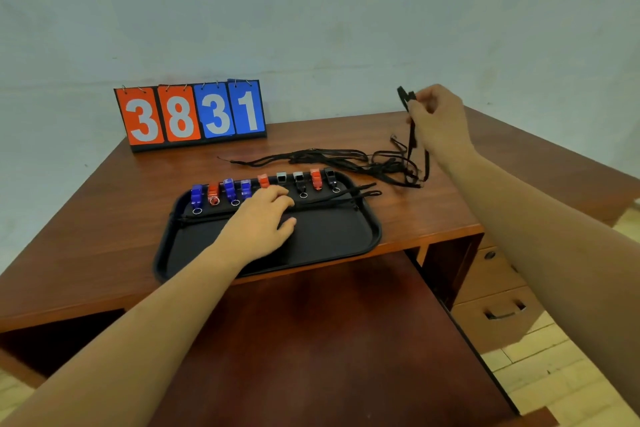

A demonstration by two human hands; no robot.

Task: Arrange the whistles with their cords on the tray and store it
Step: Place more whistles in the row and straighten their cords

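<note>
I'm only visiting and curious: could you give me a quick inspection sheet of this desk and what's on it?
Surface: wooden desk, tray near its front edge.
Job's things: black tray holds nine whistles in a row along its far side, with a laid cord across it; loose cords are heaped on the desk behind.
Clutter: flip scoreboard reading 3831.
Hands: left hand rests on the tray by the whistles; right hand pinches a raised cord.
Cables: nothing seen.
Surroundings: pale wall, drawers at the right, tiled floor.
</note>
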